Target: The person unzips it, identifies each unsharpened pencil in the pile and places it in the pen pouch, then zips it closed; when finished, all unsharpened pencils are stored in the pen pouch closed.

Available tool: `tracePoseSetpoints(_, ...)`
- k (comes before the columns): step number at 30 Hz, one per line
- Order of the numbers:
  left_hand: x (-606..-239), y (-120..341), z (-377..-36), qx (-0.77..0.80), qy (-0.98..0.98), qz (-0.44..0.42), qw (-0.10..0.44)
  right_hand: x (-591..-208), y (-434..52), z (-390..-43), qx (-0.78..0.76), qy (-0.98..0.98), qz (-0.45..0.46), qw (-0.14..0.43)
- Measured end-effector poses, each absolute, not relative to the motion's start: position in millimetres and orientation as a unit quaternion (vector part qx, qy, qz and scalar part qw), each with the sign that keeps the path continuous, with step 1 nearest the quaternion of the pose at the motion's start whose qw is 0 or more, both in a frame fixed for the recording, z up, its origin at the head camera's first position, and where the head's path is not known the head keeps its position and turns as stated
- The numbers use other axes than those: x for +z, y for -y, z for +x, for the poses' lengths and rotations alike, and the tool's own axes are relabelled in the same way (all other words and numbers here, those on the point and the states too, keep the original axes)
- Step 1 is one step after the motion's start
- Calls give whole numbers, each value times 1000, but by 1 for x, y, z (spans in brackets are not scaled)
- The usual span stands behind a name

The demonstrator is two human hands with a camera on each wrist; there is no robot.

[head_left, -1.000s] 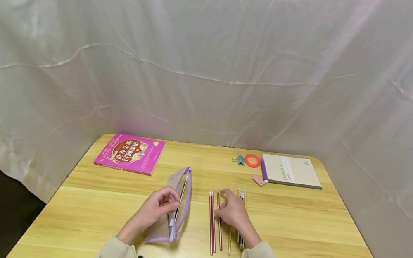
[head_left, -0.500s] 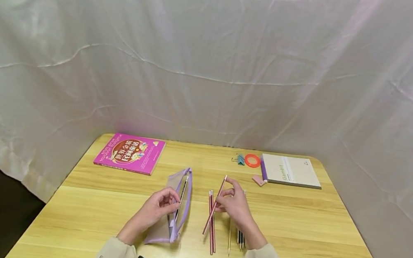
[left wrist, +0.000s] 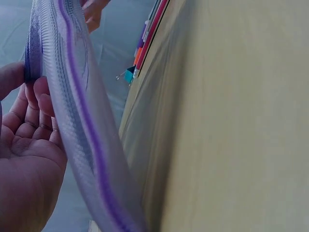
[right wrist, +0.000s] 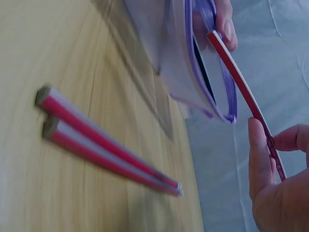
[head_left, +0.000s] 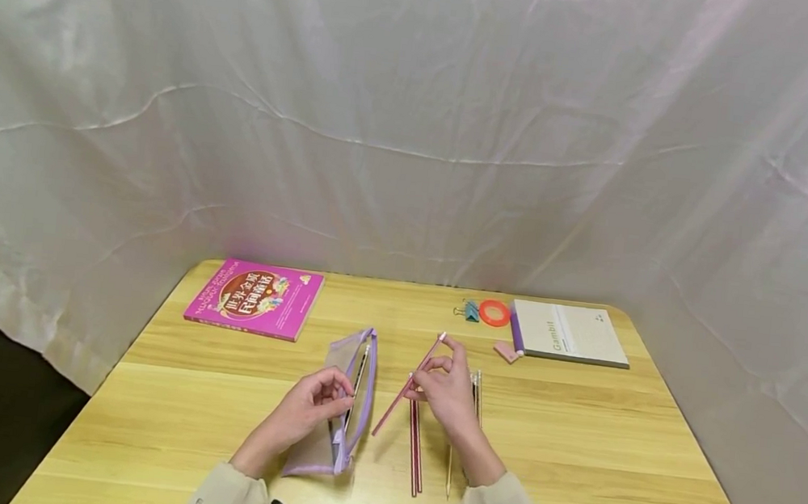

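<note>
- Purple-edged mesh pouch [head_left: 343, 408] is held open at its rim by the left hand [head_left: 304, 409]; soft and limp, judged to need support there.
- Red pencil [head_left: 407, 385] is pinched mid-shaft by the right hand [head_left: 443, 390], raised beside the pouch; light, stiff, judged best gripped mid-shaft.

Bright even light, soft shadows, wrist views perhaps blurred
</note>
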State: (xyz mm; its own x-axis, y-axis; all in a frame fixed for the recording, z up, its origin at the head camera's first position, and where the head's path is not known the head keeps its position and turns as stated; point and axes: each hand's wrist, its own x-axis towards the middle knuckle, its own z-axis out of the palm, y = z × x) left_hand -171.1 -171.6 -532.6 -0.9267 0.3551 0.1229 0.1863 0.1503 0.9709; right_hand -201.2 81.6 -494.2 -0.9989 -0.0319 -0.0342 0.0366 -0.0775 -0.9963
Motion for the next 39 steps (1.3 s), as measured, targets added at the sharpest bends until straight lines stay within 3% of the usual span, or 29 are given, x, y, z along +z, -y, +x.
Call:
tracePoseSetpoints(15, -530, 168, -170, 624, -756, 180, 77, -493, -56, -195, -720, -694, -26, 7)
tracePoseSetpoints(39, -531, 156, -170, 622, -758, 182, 75, -506, -32, -181, -666, -738, -70, 85)
